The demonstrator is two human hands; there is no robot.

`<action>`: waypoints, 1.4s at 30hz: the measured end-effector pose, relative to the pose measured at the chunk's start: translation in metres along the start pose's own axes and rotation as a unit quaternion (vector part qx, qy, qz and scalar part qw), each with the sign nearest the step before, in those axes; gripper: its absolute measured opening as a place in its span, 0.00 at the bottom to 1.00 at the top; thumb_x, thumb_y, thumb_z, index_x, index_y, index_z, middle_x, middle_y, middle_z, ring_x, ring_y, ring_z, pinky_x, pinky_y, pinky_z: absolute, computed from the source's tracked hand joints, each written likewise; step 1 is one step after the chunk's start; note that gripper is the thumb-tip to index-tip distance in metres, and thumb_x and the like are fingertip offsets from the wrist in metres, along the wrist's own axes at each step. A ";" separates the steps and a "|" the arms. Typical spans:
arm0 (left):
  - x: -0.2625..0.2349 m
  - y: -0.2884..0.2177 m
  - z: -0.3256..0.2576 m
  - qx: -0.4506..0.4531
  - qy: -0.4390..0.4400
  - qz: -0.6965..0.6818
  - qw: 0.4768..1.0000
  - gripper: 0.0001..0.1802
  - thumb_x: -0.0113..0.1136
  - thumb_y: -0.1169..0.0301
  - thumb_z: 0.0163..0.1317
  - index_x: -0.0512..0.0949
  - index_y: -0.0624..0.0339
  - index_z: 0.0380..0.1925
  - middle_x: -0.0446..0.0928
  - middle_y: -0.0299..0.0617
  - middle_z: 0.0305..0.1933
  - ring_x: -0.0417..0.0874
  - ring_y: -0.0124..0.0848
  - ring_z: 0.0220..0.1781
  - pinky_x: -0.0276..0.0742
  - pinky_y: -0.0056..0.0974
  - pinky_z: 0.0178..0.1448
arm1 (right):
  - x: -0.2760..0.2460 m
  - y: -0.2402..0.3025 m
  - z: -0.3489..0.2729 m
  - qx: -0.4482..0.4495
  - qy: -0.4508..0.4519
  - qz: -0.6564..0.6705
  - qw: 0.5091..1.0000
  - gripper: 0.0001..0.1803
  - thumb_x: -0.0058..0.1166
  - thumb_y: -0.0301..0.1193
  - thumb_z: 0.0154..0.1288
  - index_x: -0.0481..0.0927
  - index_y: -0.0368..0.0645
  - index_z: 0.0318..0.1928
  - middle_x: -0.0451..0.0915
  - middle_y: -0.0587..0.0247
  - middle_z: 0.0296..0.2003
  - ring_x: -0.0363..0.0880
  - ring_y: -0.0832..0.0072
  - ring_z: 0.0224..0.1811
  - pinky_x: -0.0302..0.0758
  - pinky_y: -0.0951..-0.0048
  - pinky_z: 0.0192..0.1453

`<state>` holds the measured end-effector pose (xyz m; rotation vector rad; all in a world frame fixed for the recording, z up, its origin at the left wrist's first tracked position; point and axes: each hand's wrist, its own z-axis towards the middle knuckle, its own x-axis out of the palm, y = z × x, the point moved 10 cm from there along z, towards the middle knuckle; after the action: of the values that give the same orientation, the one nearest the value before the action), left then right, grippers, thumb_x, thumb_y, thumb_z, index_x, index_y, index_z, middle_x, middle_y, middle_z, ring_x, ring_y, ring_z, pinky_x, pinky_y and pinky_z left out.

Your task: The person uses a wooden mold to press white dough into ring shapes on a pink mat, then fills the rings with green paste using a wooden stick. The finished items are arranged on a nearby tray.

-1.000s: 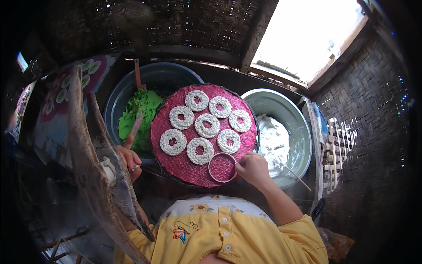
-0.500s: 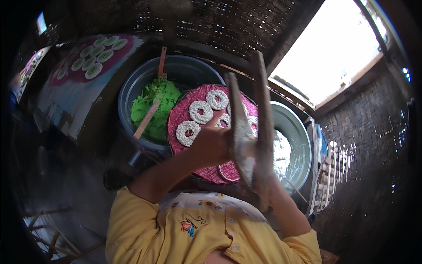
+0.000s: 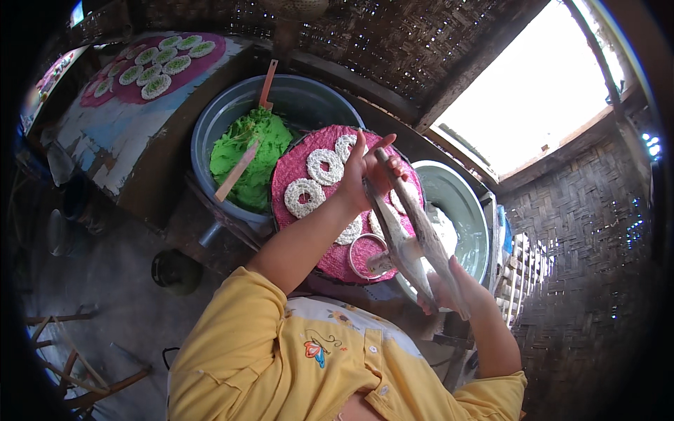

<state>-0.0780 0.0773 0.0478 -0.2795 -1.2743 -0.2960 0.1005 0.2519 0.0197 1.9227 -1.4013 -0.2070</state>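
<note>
My right hand [image 3: 460, 286] grips the near end of a wooden hand press [image 3: 407, 245], two long weathered bars with a short pale cylinder [image 3: 381, 264] sticking out between them. My left hand [image 3: 368, 175] is at the press's far end, fingers spread and partly behind the bars. Under the press, a round tray covered in pink cloth [image 3: 291, 165] carries several white lacy dough rings [image 3: 324, 167]; the press and my left arm hide some of them. A thin pale hoop [image 3: 352, 266] lies at the tray's near edge, beside the cylinder.
A blue-grey basin [image 3: 203, 133] at left holds green dough [image 3: 242, 165] and two flat paddles. At right, a pale green basin [image 3: 477, 231] holds white dough [image 3: 441, 228]. Far left, green-topped white rounds [image 3: 156, 87] lie on pink cloth on a worn table [image 3: 105, 151].
The press has swung from nearly upright to slanting, its near end shifting right. My left hand has moved up to its far end, from pointing fingers to spread ones.
</note>
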 end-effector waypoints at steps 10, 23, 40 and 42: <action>-0.017 -0.037 -0.022 0.059 -0.004 0.036 0.998 0.34 0.35 0.37 0.62 0.70 0.51 0.51 0.69 0.34 0.20 0.74 0.32 0.28 0.73 0.44 0.46 | 0.015 0.014 0.012 -0.008 -0.123 -0.132 0.983 0.34 0.29 0.56 0.69 0.69 0.35 0.51 0.78 0.50 0.29 0.79 0.66 0.25 0.76 0.66 0.32; -0.033 -0.023 0.004 0.056 -0.045 0.005 0.997 0.32 0.34 0.37 0.63 0.74 0.52 0.43 0.64 0.32 0.15 0.69 0.29 0.22 0.69 0.41 0.39 | -0.007 0.046 0.004 -0.042 -0.184 -0.257 0.948 0.28 0.35 0.50 0.70 0.74 0.35 0.34 0.73 0.60 0.17 0.71 0.75 0.14 0.67 0.74 0.17; 0.067 -0.087 -0.029 0.049 0.035 0.241 0.969 0.42 0.31 0.32 0.59 0.63 0.54 0.59 0.73 0.39 0.24 0.75 0.33 0.28 0.71 0.40 0.39 | 0.065 0.049 0.012 -0.185 -0.157 -0.333 0.911 0.27 0.58 0.46 0.53 0.73 0.35 0.43 0.75 0.62 0.23 0.73 0.75 0.21 0.72 0.72 0.27; 0.089 -0.127 -0.045 0.163 -0.011 0.405 0.900 0.43 0.32 0.33 0.60 0.57 0.55 0.62 0.77 0.46 0.37 0.79 0.36 0.40 0.72 0.41 0.46 | 0.070 0.064 -0.006 -0.262 -0.203 -0.446 0.831 0.31 0.64 0.45 0.45 0.73 0.36 0.44 0.77 0.62 0.27 0.76 0.73 0.26 0.73 0.71 0.32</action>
<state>-0.0609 -0.0624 0.1266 -0.4954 -1.1036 0.6320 0.0829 0.1852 0.0843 1.9454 -0.4478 -1.3600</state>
